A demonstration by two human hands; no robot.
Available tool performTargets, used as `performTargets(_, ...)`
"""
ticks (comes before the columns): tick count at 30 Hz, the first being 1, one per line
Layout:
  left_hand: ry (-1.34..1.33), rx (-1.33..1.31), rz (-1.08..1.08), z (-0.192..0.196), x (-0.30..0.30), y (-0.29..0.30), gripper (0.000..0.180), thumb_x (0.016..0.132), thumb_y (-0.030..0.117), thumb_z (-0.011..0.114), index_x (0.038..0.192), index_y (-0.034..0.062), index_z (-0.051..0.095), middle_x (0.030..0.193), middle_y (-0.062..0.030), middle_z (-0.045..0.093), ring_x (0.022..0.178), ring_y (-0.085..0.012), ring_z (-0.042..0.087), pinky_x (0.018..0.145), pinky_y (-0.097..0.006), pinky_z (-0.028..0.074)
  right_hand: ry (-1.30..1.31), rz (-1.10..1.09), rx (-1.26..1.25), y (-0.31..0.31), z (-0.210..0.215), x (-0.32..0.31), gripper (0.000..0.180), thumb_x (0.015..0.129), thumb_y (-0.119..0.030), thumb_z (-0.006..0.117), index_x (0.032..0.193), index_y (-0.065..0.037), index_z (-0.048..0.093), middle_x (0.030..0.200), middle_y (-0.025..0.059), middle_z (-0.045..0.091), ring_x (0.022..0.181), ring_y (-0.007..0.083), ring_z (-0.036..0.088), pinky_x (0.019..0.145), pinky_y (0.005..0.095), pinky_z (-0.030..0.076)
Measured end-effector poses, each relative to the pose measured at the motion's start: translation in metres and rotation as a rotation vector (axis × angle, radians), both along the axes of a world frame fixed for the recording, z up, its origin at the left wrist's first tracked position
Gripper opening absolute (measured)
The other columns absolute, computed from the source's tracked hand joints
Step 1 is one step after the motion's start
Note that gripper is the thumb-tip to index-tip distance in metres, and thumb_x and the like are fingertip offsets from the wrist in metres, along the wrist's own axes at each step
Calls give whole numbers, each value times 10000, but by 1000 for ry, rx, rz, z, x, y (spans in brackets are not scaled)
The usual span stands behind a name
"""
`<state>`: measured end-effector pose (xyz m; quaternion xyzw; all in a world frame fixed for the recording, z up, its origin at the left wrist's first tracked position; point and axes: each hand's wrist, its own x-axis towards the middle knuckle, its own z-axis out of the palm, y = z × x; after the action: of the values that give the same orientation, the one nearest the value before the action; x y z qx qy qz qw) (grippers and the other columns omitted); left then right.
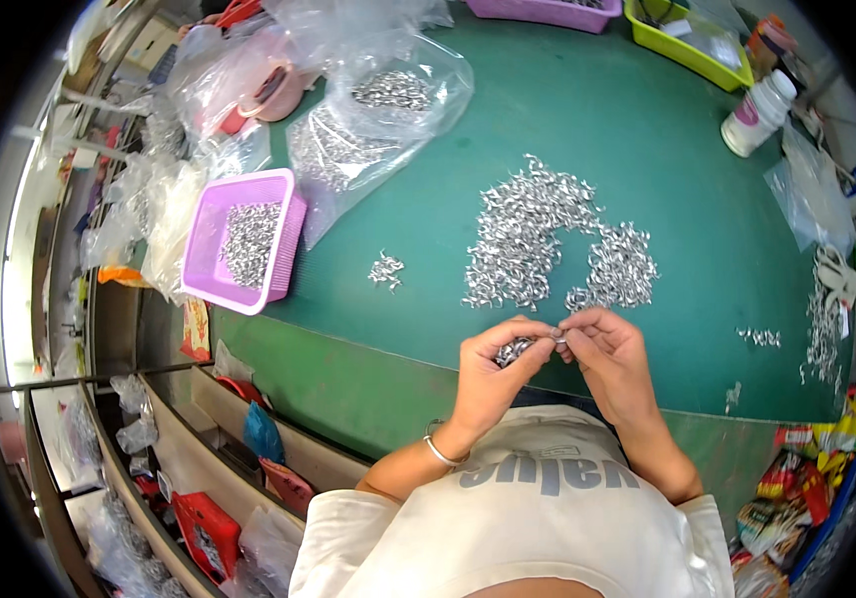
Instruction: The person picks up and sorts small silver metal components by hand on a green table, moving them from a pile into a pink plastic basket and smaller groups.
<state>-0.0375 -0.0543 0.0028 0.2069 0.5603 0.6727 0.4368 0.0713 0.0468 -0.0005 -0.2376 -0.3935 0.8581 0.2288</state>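
Note:
My left hand is closed round a handful of small shiny silver metal pieces, cupped in its palm. Its thumb and forefinger meet the fingertips of my right hand at one small silver piece, which both hands pinch. The exact kind of piece is too small to make out. Just beyond my hands, a large heap of curled silver pieces lies on the green table mat. To its right is a smaller heap, the two nearly touching. A little cluster lies farther left.
A purple basket of silver pieces stands at the left, beside a clear plastic bag holding more. A white bottle and yellow-green tray stand far right. Small pieces lie nearer right. Open drawers are at lower left.

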Motion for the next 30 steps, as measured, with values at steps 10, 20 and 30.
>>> performTargets(10, 159, 95, -23, 8, 1, 0, 101, 759, -52, 580, 847, -22, 622, 775, -41, 585, 645, -54, 485, 552, -173, 365, 135, 27, -68, -4, -2, 5, 123, 826, -21, 549, 938, 31, 558, 884, 73, 588, 792, 105, 551, 694, 223, 441)
performTargets(20, -822, 156, -161, -17, -16, -3, 153, 839, 175, 448, 849, 23, 454, 676, -49, 452, 483, -65, 343, 388, -180, 234, -89, 25, 130, 3, -7, -5, 122, 810, -23, 568, 921, 27, 571, 815, 47, 581, 753, 96, 533, 693, 219, 425)
performTargets(30, -720, 99, -66, -45, -19, -17, 284, 898, 218, 412, 692, 24, 428, 646, -76, 413, 433, -90, 326, 337, -178, 245, -722, -154, 1528, 10, -51, -36, 253, 666, -75, 667, 893, -10, 576, 929, 95, 522, 871, 249, 466, 743, 359, 344)
